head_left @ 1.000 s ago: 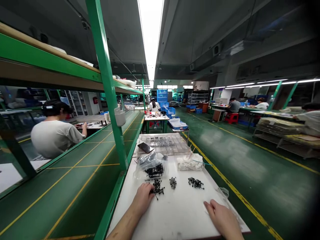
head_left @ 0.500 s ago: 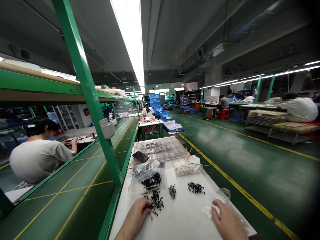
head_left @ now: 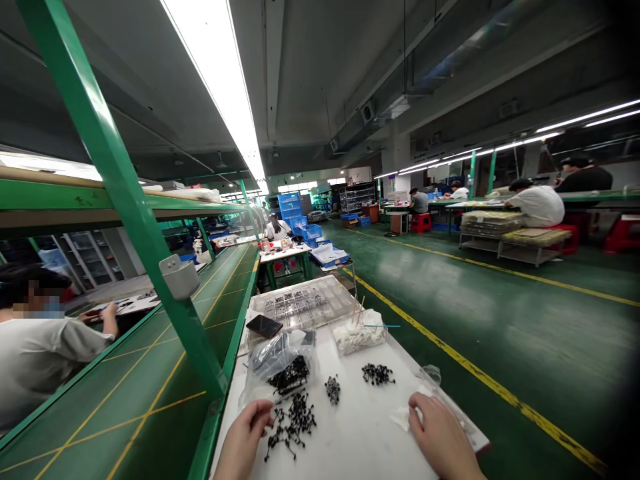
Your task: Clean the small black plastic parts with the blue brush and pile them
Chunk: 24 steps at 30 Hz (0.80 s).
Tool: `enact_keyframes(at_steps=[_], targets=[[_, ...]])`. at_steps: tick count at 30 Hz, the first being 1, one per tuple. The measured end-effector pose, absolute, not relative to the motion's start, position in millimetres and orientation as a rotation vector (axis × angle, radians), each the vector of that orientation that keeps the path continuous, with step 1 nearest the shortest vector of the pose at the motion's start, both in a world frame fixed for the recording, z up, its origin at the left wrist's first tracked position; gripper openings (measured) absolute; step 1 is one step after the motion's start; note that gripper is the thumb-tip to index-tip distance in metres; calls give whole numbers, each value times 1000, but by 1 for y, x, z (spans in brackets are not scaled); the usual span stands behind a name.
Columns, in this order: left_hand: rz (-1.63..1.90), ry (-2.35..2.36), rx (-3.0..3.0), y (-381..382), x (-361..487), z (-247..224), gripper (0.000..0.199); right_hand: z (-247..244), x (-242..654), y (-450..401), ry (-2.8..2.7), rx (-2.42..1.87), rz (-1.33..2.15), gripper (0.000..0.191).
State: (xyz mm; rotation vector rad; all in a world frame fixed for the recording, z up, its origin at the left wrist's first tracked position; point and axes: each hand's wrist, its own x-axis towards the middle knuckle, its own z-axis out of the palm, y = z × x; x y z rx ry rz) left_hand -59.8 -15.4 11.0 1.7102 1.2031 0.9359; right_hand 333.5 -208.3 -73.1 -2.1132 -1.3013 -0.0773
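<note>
a loose heap of small black parts (head_left: pixel 291 423) is spread on the white table (head_left: pixel 360 440), its long axis slanting from just below a plastic bag (head_left: pixel 277 363) toward the near edge. the left hand (head_left: pixel 243 440) is held just beside it, fingers loosely curled, nothing gripped; the right hand (head_left: pixel 440 433) is rested on a white tissue (head_left: pixel 401 418), fingers open. compared with the earlier frame, the heap is more spread and the left hand is set further from it.

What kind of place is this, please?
This is probably a factory assembly workshop. It shows long green-framed workbenches, stacked blue plastic crates, and a compartmented plastic tray near small black parts, with other people seated at benches.
</note>
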Motion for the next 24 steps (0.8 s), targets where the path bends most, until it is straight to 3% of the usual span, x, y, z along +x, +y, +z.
enact_keyframes(at_steps=[5, 12, 17, 24], targets=[[1075, 1151, 1349, -35, -44, 14, 76, -77, 335, -209, -1331, -2112, -138, 27], [1023, 935, 1066, -66, 2, 41, 64, -82, 340, -213, -1431, -2099, -317, 34], [974, 743, 1023, -75, 36, 63, 51, -31, 323, -200, -1450, -1847, -656, 37], [1036, 555, 1007, -40, 68, 46, 36, 46, 252, -113, -1813, -1186, -269, 34]])
